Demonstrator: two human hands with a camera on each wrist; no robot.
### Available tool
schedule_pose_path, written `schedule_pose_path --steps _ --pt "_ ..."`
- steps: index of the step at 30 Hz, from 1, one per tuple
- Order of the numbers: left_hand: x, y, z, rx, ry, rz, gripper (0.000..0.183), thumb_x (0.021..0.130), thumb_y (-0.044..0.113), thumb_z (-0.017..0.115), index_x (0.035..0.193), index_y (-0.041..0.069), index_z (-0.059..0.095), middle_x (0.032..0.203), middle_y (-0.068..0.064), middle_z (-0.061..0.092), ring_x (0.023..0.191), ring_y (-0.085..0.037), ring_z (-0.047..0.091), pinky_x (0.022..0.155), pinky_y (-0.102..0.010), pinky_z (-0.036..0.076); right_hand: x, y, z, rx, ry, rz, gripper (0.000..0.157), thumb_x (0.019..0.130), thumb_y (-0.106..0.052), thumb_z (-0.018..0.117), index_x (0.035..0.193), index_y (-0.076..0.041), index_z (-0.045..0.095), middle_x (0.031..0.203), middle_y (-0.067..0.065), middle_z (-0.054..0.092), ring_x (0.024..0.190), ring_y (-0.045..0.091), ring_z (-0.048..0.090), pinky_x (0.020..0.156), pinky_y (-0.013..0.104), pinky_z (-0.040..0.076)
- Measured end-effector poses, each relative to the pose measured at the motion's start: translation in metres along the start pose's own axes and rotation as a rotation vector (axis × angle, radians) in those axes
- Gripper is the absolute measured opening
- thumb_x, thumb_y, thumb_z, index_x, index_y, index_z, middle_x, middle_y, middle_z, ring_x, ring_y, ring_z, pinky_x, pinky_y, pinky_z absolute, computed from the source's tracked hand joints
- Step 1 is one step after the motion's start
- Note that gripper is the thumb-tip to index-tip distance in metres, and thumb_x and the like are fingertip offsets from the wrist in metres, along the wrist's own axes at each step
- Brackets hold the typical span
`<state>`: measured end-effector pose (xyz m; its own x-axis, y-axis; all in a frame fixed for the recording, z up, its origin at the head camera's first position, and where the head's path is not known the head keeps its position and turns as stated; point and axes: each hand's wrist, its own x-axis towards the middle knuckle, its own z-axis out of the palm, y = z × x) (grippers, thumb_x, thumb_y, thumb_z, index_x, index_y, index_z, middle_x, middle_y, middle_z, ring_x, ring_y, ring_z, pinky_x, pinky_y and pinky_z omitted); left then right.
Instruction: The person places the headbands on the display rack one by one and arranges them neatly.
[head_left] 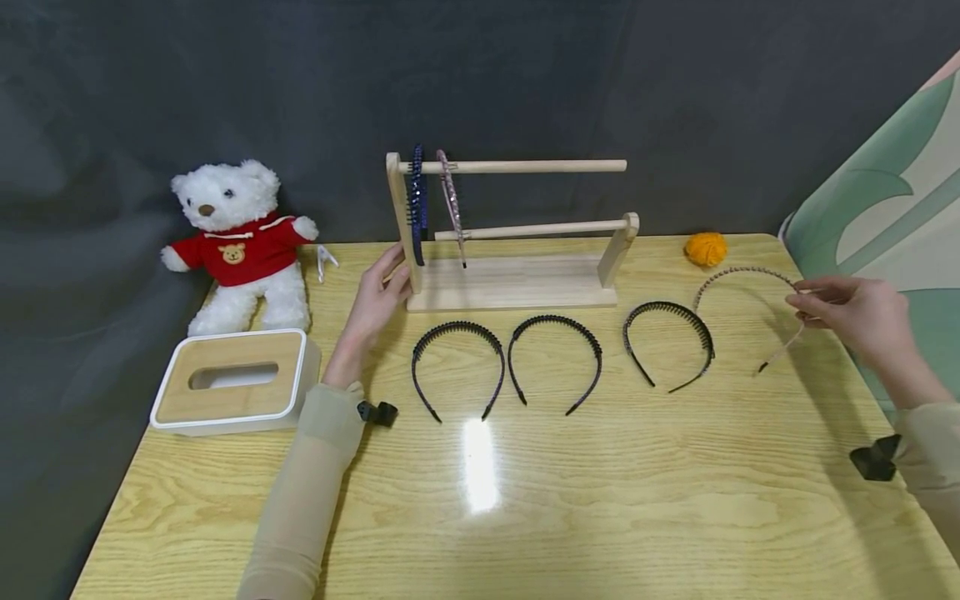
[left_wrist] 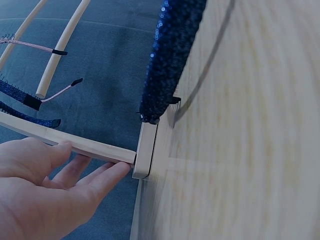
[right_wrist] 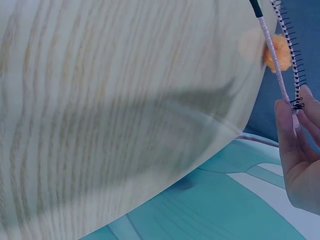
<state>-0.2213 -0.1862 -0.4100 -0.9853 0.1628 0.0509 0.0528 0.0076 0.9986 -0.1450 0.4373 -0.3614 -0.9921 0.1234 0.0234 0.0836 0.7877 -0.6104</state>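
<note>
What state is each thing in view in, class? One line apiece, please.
Wooden rack: standing upright
Left grip: holding the rack's left post
Beaded headband: held at one side
Right grip: pinching the beaded headband
Blue headband: hung on the upper bar
Glittery pink headband: hung on the same bar
Three dark headbands: lying on the table
Orange ball: resting on the table
Teddy bear: seated, wearing a red sweater
Tissue box: lid on

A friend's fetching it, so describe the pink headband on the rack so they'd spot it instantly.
Find the wooden rack at the back of the table, then its upper bar. Near that bar's left end hangs the pink headband, right of the blue headband. Its pale, slim band sets it apart from that darker, wider neighbour.
</note>
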Motion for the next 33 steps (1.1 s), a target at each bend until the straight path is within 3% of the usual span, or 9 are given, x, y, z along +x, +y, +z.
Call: schedule_pose_path --steps 4,7,10,15,20,27,33 --pt "0.001 0.0 0.001 -0.004 -0.001 -0.001 0.055 0.115 0.001 0.04 0.169 0.006 0.029 0.171 -0.02 0.032 0.151 -0.041 0.042 0.123 -0.045 0.041 -0.001 -0.002 -0.003 0.06 0.02 -0.029 0.005 0.106 -0.018 0.071 0.111 -0.018 0.073 0.075 -0.039 0.062 0.063 -0.013 0.065 0.056 0.008 0.056" --pt "0.002 0.001 0.001 -0.006 -0.002 0.001 0.055 0.115 0.001 0.04 0.169 0.005 0.03 0.171 -0.02 0.032 0.15 -0.041 0.042 0.123 -0.045 0.042 -0.002 -0.004 -0.006 0.115 0.025 -0.04 0.029 0.105 -0.014 0.073 0.099 -0.042 0.068 0.075 -0.038 0.064 0.063 -0.01 0.066 0.057 0.01 0.058" --pt "0.003 0.001 0.001 -0.003 -0.003 0.003 0.054 0.115 0.002 0.041 0.168 0.004 0.03 0.171 -0.02 0.032 0.15 -0.042 0.042 0.123 -0.045 0.042 -0.003 -0.006 -0.009 0.112 0.034 -0.036 0.04 0.104 -0.015 0.074 0.094 -0.052 0.064 0.073 -0.037 0.065 0.062 -0.01 0.066 0.057 0.009 0.057" --pt "0.003 0.0 0.0 -0.004 -0.002 0.001 0.055 0.115 0.002 0.041 0.169 0.005 0.03 0.171 -0.02 0.032 0.151 -0.041 0.042 0.124 -0.044 0.041 -0.003 -0.01 -0.011 0.072 0.066 -0.039 0.029 0.103 -0.018 0.077 0.098 -0.045 0.065 0.07 -0.037 0.064 0.061 -0.012 0.065 0.055 0.006 0.054" --pt "0.002 0.0 0.0 -0.008 -0.001 -0.005 0.055 0.115 0.001 0.04 0.169 0.005 0.029 0.171 -0.02 0.031 0.151 -0.041 0.041 0.124 -0.044 0.041 -0.003 -0.014 -0.011 0.096 0.083 -0.043 0.031 0.103 -0.016 0.076 0.1 -0.045 0.065 0.072 -0.039 0.063 0.061 -0.013 0.065 0.055 0.007 0.055" --pt "0.002 0.0 0.001 0.002 0.003 -0.012 0.056 0.115 0.001 0.041 0.169 0.006 0.028 0.172 -0.02 0.03 0.15 -0.042 0.042 0.123 -0.044 0.042 -0.005 -0.017 -0.011 0.05 0.125 -0.037 0.013 0.104 -0.018 0.075 0.113 -0.021 0.066 0.074 -0.041 0.058 0.06 -0.015 0.062 0.053 0.006 0.053" --pt "0.001 -0.001 -0.001 0.01 0.003 -0.006 0.054 0.115 0.003 0.042 0.169 0.006 0.03 0.171 -0.019 0.032 0.15 -0.042 0.043 0.123 -0.045 0.042 -0.005 -0.022 -0.014 0.119 0.159 -0.024 0.019 0.102 -0.015 0.077 0.11 -0.029 0.067 0.076 -0.038 0.06 0.06 -0.014 0.063 0.053 0.006 0.054"
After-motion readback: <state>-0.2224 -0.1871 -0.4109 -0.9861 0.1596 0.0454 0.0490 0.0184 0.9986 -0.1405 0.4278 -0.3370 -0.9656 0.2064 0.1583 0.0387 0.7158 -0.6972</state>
